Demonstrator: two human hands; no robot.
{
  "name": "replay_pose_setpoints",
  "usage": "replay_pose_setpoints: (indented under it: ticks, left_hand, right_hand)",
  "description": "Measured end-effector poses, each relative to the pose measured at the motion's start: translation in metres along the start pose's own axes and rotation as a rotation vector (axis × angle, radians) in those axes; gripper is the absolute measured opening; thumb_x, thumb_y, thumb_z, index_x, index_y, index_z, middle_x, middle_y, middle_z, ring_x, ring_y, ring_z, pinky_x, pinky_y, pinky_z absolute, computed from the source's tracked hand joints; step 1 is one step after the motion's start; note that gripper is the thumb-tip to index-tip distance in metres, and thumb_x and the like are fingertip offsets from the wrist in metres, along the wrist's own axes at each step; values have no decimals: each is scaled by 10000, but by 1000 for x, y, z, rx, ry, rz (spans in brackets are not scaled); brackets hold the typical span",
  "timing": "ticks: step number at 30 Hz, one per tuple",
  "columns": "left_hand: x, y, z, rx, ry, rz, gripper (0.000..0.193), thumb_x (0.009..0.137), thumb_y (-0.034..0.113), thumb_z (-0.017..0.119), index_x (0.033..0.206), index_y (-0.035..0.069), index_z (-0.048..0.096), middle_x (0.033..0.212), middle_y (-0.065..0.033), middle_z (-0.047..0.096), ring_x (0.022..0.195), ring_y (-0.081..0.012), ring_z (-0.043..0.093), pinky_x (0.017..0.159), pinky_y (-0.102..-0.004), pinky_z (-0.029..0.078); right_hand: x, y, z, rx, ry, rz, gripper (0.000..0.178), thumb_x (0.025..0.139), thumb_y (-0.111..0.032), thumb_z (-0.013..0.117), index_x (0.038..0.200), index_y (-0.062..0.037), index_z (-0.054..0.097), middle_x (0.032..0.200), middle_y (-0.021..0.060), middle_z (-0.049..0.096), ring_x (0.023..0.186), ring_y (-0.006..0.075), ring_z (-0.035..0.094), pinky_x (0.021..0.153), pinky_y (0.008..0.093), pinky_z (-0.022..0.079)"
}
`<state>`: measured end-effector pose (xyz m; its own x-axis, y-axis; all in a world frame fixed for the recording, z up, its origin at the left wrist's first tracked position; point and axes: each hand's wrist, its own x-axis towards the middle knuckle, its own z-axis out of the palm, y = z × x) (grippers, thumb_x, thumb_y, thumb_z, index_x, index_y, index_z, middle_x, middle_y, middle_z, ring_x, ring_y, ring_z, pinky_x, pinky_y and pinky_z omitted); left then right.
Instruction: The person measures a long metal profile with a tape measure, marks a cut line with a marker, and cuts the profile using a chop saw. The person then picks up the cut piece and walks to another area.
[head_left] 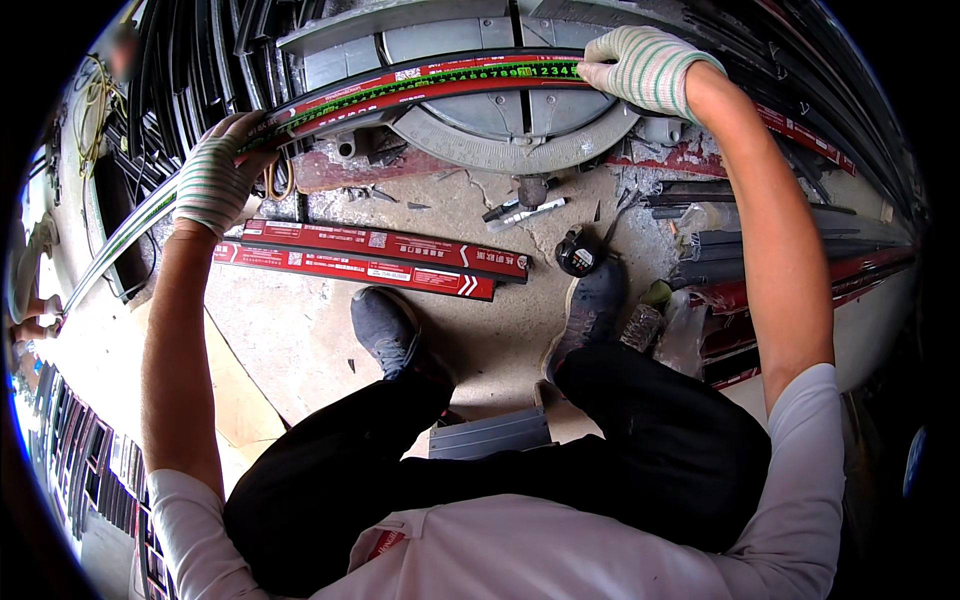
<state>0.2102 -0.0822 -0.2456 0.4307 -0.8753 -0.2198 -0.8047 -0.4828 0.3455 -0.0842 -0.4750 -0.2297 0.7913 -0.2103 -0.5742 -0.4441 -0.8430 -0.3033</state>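
Floor [310,340]: pale concrete, marked and littered with small scraps, under both of the person's shoes.
Dark profiles [170,70]: long black lengths heaped beyond the left hand [215,185].
Saw base [430,40]: grey metal, its curved front edge marked with a degree scale and facing the person.
Long bar [350,92]: red-faced with dark edges, crossing the saw base from side to side, behind that curved edge; both hands hold it.
Measuring tape [470,78]: green and black, laid along the bar's face between the hands.
Short red bars [330,238]: two, side by side on the floor, in front of the saw base.
Left hand: striped glove, fingers wrapped over bar and tape.
Right hand [645,72]: striped glove, thumb and fingertips pinching bar and tape beyond the saw base's middle.
Tape case [577,250]: black, on the floor at the right shoe's toe.
Marker [528,214]: white, on the floor just before the saw base's front edge.
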Motion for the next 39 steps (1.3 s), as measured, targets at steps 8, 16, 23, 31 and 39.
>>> replay_pose_setpoints:
  ticks: [8, 16, 23, 31, 39]
  left_hand:
    - [-2, -3, 2, -38, 3, -27, 511, 866, 68, 785, 1353, 43, 633, 1259, -136, 674, 1139, -280, 676, 999, -359, 541]
    - [1, 1, 3, -58, -2, -67, 536, 835, 84, 815, 1342, 43, 647, 1270, -150, 689, 1171, -329, 663, 1026, -388, 536]
    - [-1, -3, 4, -61, 4, -35, 494, 885, 69, 774, 1357, 32, 632, 1251, -128, 677, 1125, -248, 682, 985, -339, 554]
    - [0, 2, 2, -113, -5, -92, 528, 840, 89, 811, 1341, 43, 649, 1265, -152, 689, 1160, -322, 672, 1019, -381, 538]
    - [1, 4, 0, -148, -26, -82, 469, 896, 56, 767, 1348, 29, 643, 1231, -122, 680, 1076, -211, 683, 952, -314, 556]
  right_hand:
    - [-1, -3, 1, -39, 29, 12, 370, 1002, -378, 611, 1080, -46, 752, 892, 201, 717, 824, 350, 670, 799, 416, 521]
    - [1, -2, 1, -61, 28, -2, 370, 1001, -377, 612, 1078, -44, 756, 896, 202, 720, 830, 352, 679, 799, 417, 525]
    - [1, -3, 0, -66, 33, 6, 366, 996, -376, 614, 1078, -49, 757, 903, 209, 720, 838, 363, 681, 798, 421, 525]
    - [-17, -24, -15, -4, 40, -30, 357, 987, -374, 621, 1053, -51, 757, 897, 214, 716, 836, 376, 677, 790, 436, 523]
    - [4, -4, 1, -144, 80, -13, 353, 987, -377, 624, 1034, -57, 765, 892, 218, 716, 844, 392, 682, 804, 451, 531]
